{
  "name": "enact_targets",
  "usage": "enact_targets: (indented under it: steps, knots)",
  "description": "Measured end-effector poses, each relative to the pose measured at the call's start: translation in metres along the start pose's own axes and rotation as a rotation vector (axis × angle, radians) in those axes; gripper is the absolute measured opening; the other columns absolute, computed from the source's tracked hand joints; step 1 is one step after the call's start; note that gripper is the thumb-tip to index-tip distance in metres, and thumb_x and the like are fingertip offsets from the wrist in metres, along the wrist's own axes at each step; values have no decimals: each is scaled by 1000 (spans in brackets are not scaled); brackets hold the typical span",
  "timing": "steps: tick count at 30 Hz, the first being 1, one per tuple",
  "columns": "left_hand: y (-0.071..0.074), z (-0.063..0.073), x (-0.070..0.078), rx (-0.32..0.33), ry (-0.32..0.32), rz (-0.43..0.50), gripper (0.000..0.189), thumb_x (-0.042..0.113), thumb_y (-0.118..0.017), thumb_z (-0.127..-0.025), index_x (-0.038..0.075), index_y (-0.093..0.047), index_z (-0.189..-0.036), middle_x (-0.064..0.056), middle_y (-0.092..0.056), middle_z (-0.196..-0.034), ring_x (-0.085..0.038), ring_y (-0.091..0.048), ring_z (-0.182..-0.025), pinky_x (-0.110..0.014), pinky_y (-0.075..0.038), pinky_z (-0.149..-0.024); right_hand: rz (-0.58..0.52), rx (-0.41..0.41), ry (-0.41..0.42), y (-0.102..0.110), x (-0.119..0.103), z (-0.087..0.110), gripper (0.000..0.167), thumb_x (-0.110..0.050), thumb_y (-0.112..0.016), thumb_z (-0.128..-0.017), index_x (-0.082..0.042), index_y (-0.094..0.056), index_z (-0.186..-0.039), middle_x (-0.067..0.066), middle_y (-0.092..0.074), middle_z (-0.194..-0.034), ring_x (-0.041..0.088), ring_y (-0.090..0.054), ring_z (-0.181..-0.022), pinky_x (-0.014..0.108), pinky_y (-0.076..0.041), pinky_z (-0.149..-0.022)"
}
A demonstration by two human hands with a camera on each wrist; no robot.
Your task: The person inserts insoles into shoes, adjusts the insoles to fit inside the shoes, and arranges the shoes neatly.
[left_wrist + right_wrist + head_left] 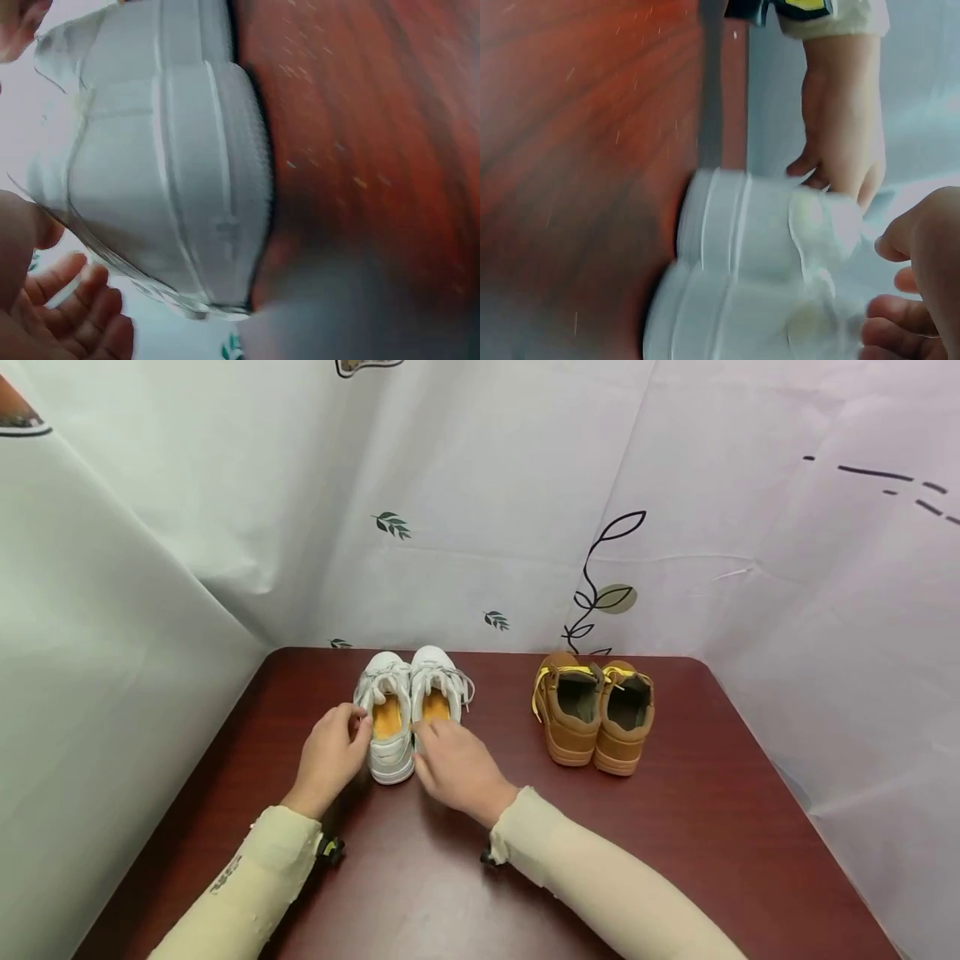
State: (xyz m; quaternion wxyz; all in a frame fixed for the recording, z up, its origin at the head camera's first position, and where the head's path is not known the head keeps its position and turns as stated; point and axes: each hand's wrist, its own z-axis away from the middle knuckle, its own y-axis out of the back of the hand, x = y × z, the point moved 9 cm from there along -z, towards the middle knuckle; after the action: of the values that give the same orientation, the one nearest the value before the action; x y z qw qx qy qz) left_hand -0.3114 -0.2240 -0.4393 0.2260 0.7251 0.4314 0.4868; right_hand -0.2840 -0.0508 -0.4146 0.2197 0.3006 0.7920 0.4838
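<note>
Two white sneakers stand side by side on the table, heels toward me, with orange insoles inside. Beside the outer edge of the left sneaker (391,756) is my left hand (330,752), its fingers loosely bent. My right hand (457,768) is over the heel end of the right sneaker (432,660) and hides that heel. The left wrist view has the left hand (64,315) with thumb and fingers spread apart near the white upper. In the right wrist view, the right hand (919,285) has relaxed fingers close to the heels, and nothing is gripped.
A pair of brown shoes (572,731) with yellow laces stands to the right on the dark red table (697,835). White printed cloth (480,527) hangs behind the table's back edge and along both sides.
</note>
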Motion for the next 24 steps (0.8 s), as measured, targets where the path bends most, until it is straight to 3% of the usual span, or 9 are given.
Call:
enact_targets:
  steps: [4,7,13,18,21,24]
  knots:
    - [9,-5,21,61,-93,-41,17,17,-60,-95,3,-67,-98,-12,-61,-83,-32,-55,-81,-45,-44,-71,4,-30,-51,11,29,10,26,-26,-56,-99,-8,-58,-118,2,-65,-91,20,-63,-84,35,-55,-72]
    - [12,-9,35,56,-132,-70,17,18,-59,-94,4,-69,-95,-12,-65,-83,-32,-57,-81,-46,-46,-72,34,-53,-86,18,51,15,23,-27,-56,-99,-9,-57,-112,3,-62,-84,21,-61,-77,36,-53,-66]
    - [6,-18,53,-53,-136,-56,17,22,-59,-94,9,-70,-96,-7,-69,-85,-27,-62,-79,-46,-49,-71,78,-73,-189,31,96,27,36,-29,-58,-98,-3,-57,-123,11,-68,-93,29,-66,-84,43,-55,-72]
    - [-3,-24,60,-148,-101,-71,24,26,-57,-96,7,-66,-108,-8,-72,-92,-27,-66,-83,-47,-52,-74,91,-85,-281,40,136,38,39,-30,-58,-99,-1,-56,-125,15,-69,-96,33,-67,-88,47,-56,-76]
    - [-11,-29,64,-217,-80,-102,37,30,-56,-97,3,-60,-121,-9,-70,-86,-28,-66,-76,-48,-52,-70,97,-113,-366,47,163,46,36,-31,-56,-99,-2,-55,-121,14,-67,-91,32,-67,-82,47,-55,-67]
    - [-19,-36,67,-290,-46,-138,50,33,-54,-97,-1,-51,-134,-7,-64,-73,-27,-61,-67,-48,-51,-67,122,-159,-471,53,192,56,38,-33,-55,-100,-2,-51,-121,10,-63,-75,30,-64,-66,45,-51,-52]
